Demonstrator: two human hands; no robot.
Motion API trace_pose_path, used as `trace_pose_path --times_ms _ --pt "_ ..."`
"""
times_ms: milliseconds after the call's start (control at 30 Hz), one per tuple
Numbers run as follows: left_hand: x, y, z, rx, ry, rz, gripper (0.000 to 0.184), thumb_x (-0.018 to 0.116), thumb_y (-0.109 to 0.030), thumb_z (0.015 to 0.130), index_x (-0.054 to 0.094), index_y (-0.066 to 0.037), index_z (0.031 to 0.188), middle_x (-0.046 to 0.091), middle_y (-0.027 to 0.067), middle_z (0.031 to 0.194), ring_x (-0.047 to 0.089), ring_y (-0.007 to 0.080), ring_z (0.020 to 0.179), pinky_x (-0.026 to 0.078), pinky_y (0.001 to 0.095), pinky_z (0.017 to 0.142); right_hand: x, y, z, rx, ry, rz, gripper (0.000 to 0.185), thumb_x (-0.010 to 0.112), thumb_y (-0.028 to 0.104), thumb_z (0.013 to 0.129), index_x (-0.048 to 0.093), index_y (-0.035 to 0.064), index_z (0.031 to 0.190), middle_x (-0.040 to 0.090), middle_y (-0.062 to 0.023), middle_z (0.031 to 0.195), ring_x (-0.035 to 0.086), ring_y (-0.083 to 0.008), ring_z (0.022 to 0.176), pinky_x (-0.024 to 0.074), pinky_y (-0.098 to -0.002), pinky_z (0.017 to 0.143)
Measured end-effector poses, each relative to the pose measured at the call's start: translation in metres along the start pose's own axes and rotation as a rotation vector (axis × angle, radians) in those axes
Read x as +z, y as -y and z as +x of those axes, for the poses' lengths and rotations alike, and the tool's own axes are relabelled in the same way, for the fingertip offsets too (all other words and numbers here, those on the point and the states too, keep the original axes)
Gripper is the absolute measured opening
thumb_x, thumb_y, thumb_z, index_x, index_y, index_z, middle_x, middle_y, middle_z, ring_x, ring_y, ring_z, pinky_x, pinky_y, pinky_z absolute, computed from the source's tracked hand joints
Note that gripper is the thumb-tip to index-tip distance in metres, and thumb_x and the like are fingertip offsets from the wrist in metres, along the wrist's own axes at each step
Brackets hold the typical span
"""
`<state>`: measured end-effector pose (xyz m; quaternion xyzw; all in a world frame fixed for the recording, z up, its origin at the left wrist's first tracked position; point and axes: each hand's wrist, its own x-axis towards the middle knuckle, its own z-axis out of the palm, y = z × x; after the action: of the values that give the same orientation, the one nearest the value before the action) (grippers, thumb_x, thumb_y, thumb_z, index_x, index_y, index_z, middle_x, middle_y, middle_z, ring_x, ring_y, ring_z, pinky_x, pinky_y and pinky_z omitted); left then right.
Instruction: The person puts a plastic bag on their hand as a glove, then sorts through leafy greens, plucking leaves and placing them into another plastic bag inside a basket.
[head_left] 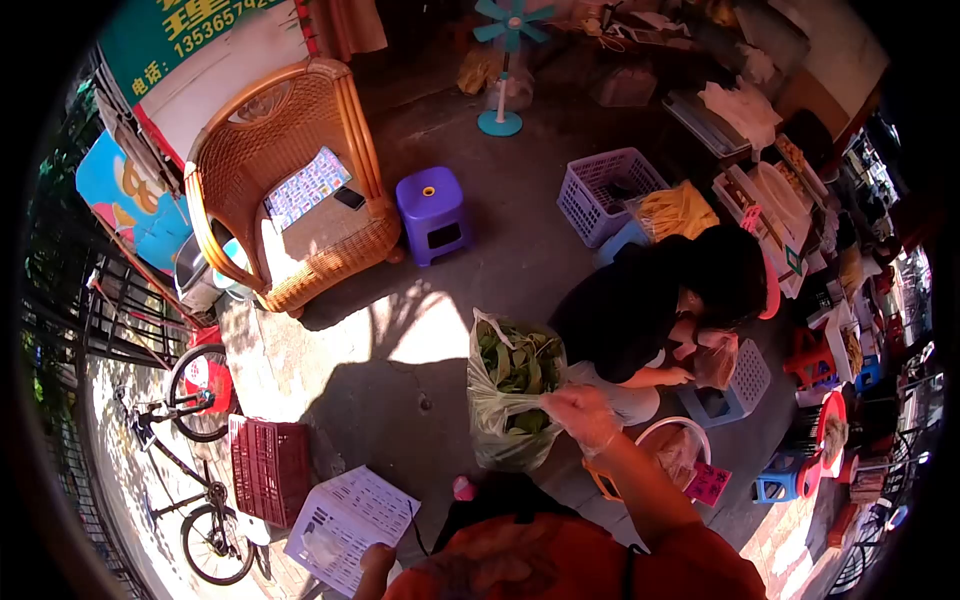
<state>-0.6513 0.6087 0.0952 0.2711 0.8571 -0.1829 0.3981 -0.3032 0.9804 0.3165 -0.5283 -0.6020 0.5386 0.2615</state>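
The left hand (375, 573) pinches 1 printed paper (345, 522) by its lower right edge, thumb on top. The right hand (585, 416), gloved, curls its fingers at the right rim of 1 bag of green leaves (500, 430); whether they pinch it, I cannot tell. Around: 1 bicycle (217, 492), 1 maroon crate (268, 470), 1 wicker chair (335, 265), 1 purple stool (425, 215) and, close beyond the right hand, 1 person bent over (625, 310).

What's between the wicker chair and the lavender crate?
A purple stool, close by the wicker chair; from there to the lavender crate, just bare floor. Shows in the head view.
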Motion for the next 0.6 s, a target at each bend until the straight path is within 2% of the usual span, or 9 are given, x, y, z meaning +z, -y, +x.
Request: trace_pose_path --times_ms 33,67,167,233,300,367,400,500,600 --pt "-0.026 -0.007 0.048 0.204 0.118 0.18 0.042 0.044 -0.037 0.08 0.066 -0.009 0.103 0.062 0.0158 0.11 0.058 0.0327 0.105 0.046 0.0421 0.088 -0.004 0.014 0.014 0.007 0.001 0.018 0.032 0.061 0.026 0.084 0.06 -0.0025 0.072 0.052 -0.0057 0.063 0.048 -0.0121 0.059 0.0393 -0.0303 0.055" --pt "-0.029 -0.007 0.105 0.387 0.132 0.305 0.045 0.044 -0.041 0.081 0.065 -0.009 0.105 0.061 0.0145 0.112 0.056 0.0323 0.108 0.046 0.0422 0.088 -0.008 0.025 0.03 0.016 0.003 0.041 0.032 0.061 0.026 0.085 0.06 -0.0026 0.071 0.052 -0.0056 0.063 0.048 -0.0116 0.059 0.0392 -0.0299 0.055" --pt "-0.155 -0.137 0.099 0.398 0.203 0.474 0.049 0.045 -0.047 0.082 0.065 -0.01 0.107 0.06 0.0141 0.115 0.055 0.0313 0.11 0.046 0.0419 0.087 -0.014 0.063 0.077 0.058 -0.069 0.194 0.031 0.06 0.024 0.086 0.059 -0.0019 0.069 0.049 -0.0039 0.062 0.046 -0.0103 0.059 0.0372 -0.0289 0.054" --pt "-0.197 -0.208 0.107 0.529 0.248 0.577 0.052 0.045 -0.053 0.082 0.065 -0.012 0.106 0.061 0.0141 0.113 0.056 0.0313 0.109 0.046 0.0414 0.086 -0.026 0.075 0.118 0.089 -0.132 0.264 0.029 0.06 0.021 0.085 0.057 -0.0005 0.066 0.046 0.0007 0.059 0.042 -0.0073 0.055 0.0332 -0.0271 0.049" --pt "-0.229 -0.275 0.104 0.551 0.366 0.509 0.049 0.045 -0.051 0.083 0.067 -0.011 0.101 0.063 0.0148 0.109 0.057 0.0313 0.107 0.046 0.0407 0.085 -0.038 0.038 0.165 0.07 -0.099 0.224 0.032 0.061 0.023 0.085 0.056 -0.0006 0.064 0.047 0.0015 0.059 0.041 -0.0074 0.054 0.0344 -0.0277 0.049" --pt "-0.273 -0.322 0.103 0.654 0.404 0.506 0.047 0.046 -0.05 0.082 0.067 -0.011 0.1 0.063 0.0149 0.107 0.057 0.0314 0.106 0.046 0.0407 0.084 -0.055 0.068 0.209 0.065 -0.086 0.189 0.033 0.06 0.023 0.086 0.056 -0.0003 0.064 0.047 0.0019 0.058 0.042 -0.007 0.055 0.0343 -0.0272 0.048" --pt "-0.29 -0.345 0.106 0.691 0.447 0.509 0.046 0.046 -0.049 0.082 0.066 -0.01 0.099 0.063 0.0149 0.106 0.058 0.0314 0.105 0.046 0.0407 0.084 -0.057 0.059 0.227 0.152 -0.094 0.233 0.033 0.06 0.024 0.086 0.056 0.0 0.064 0.047 0.0021 0.058 0.041 -0.0066 0.056 0.0347 -0.0275 0.049" --pt "-0.333 -0.417 0.124 0.773 0.511 0.524 0.044 0.047 -0.046 0.081 0.066 -0.01 0.097 0.063 0.0151 0.104 0.058 0.0316 0.103 0.046 0.0408 0.082 -0.081 0.063 0.275 0.035 -0.103 0.134 0.033 0.062 0.025 0.085 0.057 -0.0012 0.066 0.047 -0.0013 0.055 0.042 -0.0084 0.055 0.0358 -0.0287 0.049" --pt "-0.365 -0.487 0.148 0.824 0.536 0.529 0.041 0.048 -0.044 0.081 0.066 -0.01 0.096 0.063 0.0153 0.102 0.058 0.0317 0.1 0.046 0.0408 0.081 -0.112 0.054 0.322 -0.046 -0.148 -0.094 0.033 0.056 0.031 0.086 0.062 0.0006 0.076 0.057 -0.0167 0.064 0.054 -0.0265 0.054 0.0432 -0.0357 0.054"
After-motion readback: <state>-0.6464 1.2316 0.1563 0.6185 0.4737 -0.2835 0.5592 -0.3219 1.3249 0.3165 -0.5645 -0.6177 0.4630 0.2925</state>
